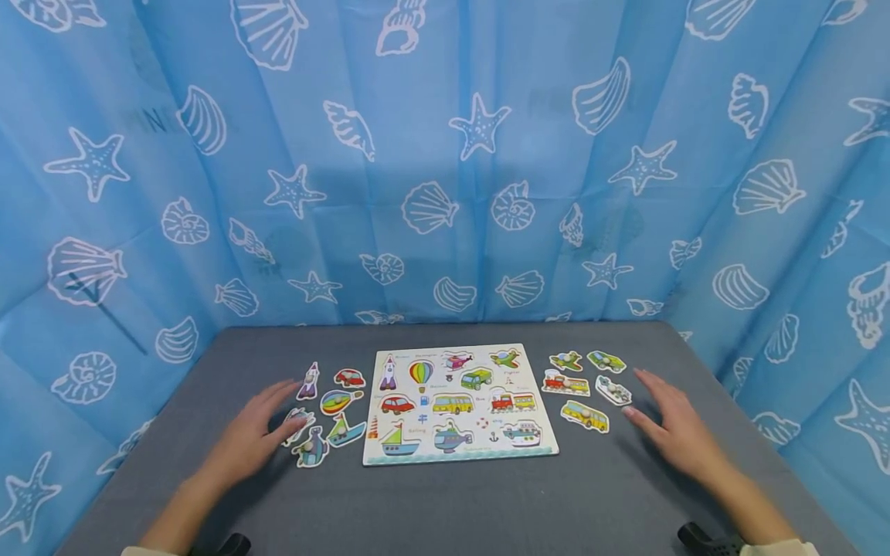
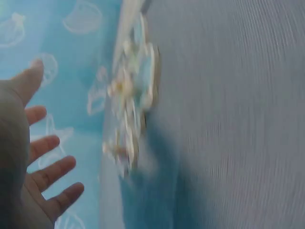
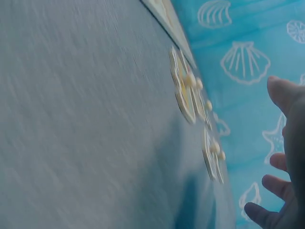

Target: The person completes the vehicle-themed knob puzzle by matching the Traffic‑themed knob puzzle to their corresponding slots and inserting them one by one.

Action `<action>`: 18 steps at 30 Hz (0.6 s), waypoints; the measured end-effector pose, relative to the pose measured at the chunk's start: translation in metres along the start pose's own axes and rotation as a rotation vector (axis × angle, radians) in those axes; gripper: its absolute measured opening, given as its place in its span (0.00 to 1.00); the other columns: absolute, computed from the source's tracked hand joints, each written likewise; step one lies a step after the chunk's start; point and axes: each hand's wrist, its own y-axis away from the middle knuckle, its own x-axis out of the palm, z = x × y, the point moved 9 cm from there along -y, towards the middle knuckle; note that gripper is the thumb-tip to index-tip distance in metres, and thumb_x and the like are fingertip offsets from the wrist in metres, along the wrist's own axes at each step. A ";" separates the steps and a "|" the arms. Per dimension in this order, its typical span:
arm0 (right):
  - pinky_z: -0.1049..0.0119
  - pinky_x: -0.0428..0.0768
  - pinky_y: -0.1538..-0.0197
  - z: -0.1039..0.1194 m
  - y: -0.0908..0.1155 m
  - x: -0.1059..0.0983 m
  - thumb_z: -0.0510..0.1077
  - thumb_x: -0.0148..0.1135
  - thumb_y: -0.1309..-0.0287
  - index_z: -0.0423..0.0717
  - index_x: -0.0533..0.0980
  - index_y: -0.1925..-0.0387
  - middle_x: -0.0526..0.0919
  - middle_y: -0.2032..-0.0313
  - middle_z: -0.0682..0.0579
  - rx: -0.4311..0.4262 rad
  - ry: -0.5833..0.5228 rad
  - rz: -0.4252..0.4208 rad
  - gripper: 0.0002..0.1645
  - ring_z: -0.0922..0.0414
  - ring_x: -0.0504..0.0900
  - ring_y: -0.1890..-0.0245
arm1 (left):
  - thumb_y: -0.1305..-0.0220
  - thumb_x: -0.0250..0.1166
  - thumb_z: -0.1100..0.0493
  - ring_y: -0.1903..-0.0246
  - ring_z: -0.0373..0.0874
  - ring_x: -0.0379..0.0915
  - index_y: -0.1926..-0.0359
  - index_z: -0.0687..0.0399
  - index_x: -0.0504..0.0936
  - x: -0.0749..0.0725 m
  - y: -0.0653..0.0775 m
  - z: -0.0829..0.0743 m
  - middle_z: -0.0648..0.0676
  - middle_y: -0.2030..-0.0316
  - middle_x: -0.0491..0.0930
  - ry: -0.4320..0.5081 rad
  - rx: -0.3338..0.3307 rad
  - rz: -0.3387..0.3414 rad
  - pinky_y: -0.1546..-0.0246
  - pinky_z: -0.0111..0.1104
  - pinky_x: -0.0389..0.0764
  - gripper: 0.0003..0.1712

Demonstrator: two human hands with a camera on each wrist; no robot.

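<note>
A white puzzle board [image 1: 459,457] printed with vehicles lies on the grey table. My left hand [image 1: 250,436] hovers with spread fingers beside a loose group of pieces; its fingertips overlap the helicopter piece [image 1: 300,423] in the head view. Around that piece lie a rocket [image 1: 309,383], a red car [image 1: 350,378], a hot-air balloon [image 1: 337,401], a sailboat [image 1: 345,432] and a submarine [image 1: 312,449]. On the opposite side, my right hand [image 1: 677,428] is held with fingers apart, close to a ship piece [image 1: 613,391]. Neither hand holds anything.
Right of the board also lie a fighter plane [image 1: 566,361], a green truck [image 1: 606,361], a train [image 1: 565,383] and a yellow bus [image 1: 585,416]. Knobs [image 3: 189,79] stand up from the pieces. A blue shell-patterned curtain [image 1: 445,154] hangs behind the table [image 1: 445,510].
</note>
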 end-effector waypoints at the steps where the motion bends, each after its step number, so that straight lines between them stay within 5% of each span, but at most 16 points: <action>1: 0.31 0.60 0.46 0.000 0.001 0.002 0.47 0.63 0.37 0.33 0.59 0.32 0.64 0.39 0.25 0.029 -0.016 0.010 0.39 0.27 0.62 0.41 | 0.34 0.63 0.48 0.38 0.65 0.61 0.33 0.55 0.68 0.001 0.000 -0.005 0.64 0.36 0.67 0.033 0.005 -0.008 0.45 0.64 0.61 0.33; 9: 0.37 0.72 0.50 0.007 0.006 0.012 0.42 0.60 0.34 0.29 0.61 0.35 0.68 0.41 0.27 0.168 -0.183 -0.018 0.33 0.32 0.69 0.43 | 0.34 0.64 0.52 0.45 0.63 0.72 0.34 0.59 0.69 0.014 -0.005 -0.021 0.65 0.39 0.70 0.283 -0.070 -0.008 0.51 0.53 0.76 0.31; 18: 0.42 0.71 0.46 0.012 0.011 0.030 0.44 0.59 0.33 0.29 0.64 0.37 0.72 0.41 0.29 0.250 -0.255 0.006 0.31 0.35 0.71 0.42 | 0.32 0.62 0.57 0.47 0.58 0.74 0.37 0.60 0.72 0.030 -0.006 -0.035 0.63 0.43 0.75 0.468 -0.163 -0.015 0.48 0.50 0.75 0.25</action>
